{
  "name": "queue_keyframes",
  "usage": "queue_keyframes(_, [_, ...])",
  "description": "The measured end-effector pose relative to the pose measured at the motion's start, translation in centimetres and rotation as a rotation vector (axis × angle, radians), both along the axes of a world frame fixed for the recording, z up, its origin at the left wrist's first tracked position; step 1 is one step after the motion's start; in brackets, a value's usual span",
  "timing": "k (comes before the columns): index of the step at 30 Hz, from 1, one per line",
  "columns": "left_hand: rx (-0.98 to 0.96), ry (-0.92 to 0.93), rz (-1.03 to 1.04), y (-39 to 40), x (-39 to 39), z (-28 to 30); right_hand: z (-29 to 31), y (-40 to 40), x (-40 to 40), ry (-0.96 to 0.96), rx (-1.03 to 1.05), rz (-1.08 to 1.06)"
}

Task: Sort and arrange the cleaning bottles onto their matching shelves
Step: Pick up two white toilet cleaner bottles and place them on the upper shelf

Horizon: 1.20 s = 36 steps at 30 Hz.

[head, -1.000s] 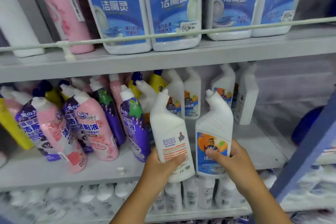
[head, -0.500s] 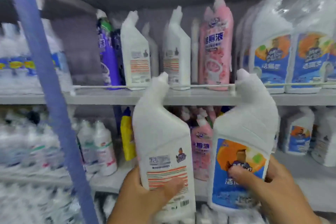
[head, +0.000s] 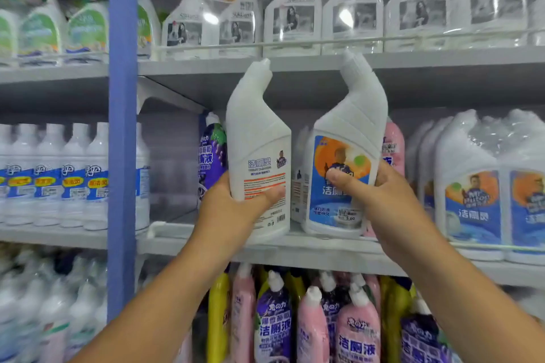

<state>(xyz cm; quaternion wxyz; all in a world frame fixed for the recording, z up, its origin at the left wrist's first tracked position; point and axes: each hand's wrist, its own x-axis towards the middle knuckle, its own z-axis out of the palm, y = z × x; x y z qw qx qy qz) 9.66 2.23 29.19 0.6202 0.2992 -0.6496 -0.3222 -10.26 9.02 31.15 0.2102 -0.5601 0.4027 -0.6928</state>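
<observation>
1. Here the left hand (head: 236,203) is gripping a white angled-neck bottle (head: 259,153), fingers curled round its lower body, back label facing out.
2. The right hand (head: 380,200) is clasping a second white bottle (head: 345,162), thumb pressing on its blue-and-orange front label.
3. Both bottles are being held upright at the middle shelf (head: 295,247), bases near its edge, likely so they can slide in standing.
4. They are hovering in front of a purple bottle (head: 211,153) and a pink bottle (head: 393,141), with matching wrapped packs (head: 472,186) just to the right, probably their proper row.
</observation>
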Motion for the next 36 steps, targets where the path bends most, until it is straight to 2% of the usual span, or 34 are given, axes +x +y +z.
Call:
queue_keyframes(5, [0.066, -0.051, 0.027, -6.0, -2.8, 2.3, 1.6, -6.0, -1.6, -0.011, 0.101, 0.029])
queue_keyframes(10, [0.189, -0.068, -0.03, -9.3, -4.6, 0.9, -0.6, -9.8, -2.6, 0.02, 0.177, -0.092])
queue_keyframes(14, [0.225, -0.147, -0.13, -11.7, -4.8, 0.1, -1.6, -11.9, -3.9, 0.066, 0.226, -0.168])
queue_keyframes(18, [0.269, -0.28, -0.282, -13.3, -4.6, 0.2, -1.6, -13.2, -4.6, 0.193, 0.306, -0.18])
queue_keyframes(22, [0.17, -0.494, -0.186, -14.0, -3.8, 0.8, -0.9, -13.5, -4.3, 0.263, 0.393, -0.213])
queue_keyframes(25, [0.138, -0.609, -0.037, -13.5, -2.3, 1.4, -0.5, -12.1, -3.9, 0.407, 0.421, -0.328])
queue_keyframes(27, [0.043, -0.436, 0.074, -12.8, -0.2, 1.6, -0.1, -10.1, -3.8, 0.43, 0.317, -0.486])
queue_keyframes(29, [-0.161, -0.131, 0.263, -12.4, 2.2, 1.5, 0.4, -7.2, -3.7, 0.387, 0.041, -0.665])
queue_keyframes(31, [-0.293, 0.051, 0.437, -13.1, 4.1, 1.7, 0.9, -5.4, -4.7, 0.343, -0.178, -0.856])
queue_keyframes(33, [-0.184, 0.028, 0.47, -14.9, 5.0, 2.0, 1.0, -5.5, -6.6, 0.297, -0.134, -0.922])
queue_keyframes(36, [0.189, 0.018, 0.197, -17.6, 5.2, 2.3, 0.5, -7.3, -8.1, 0.169, 0.053, -0.779])
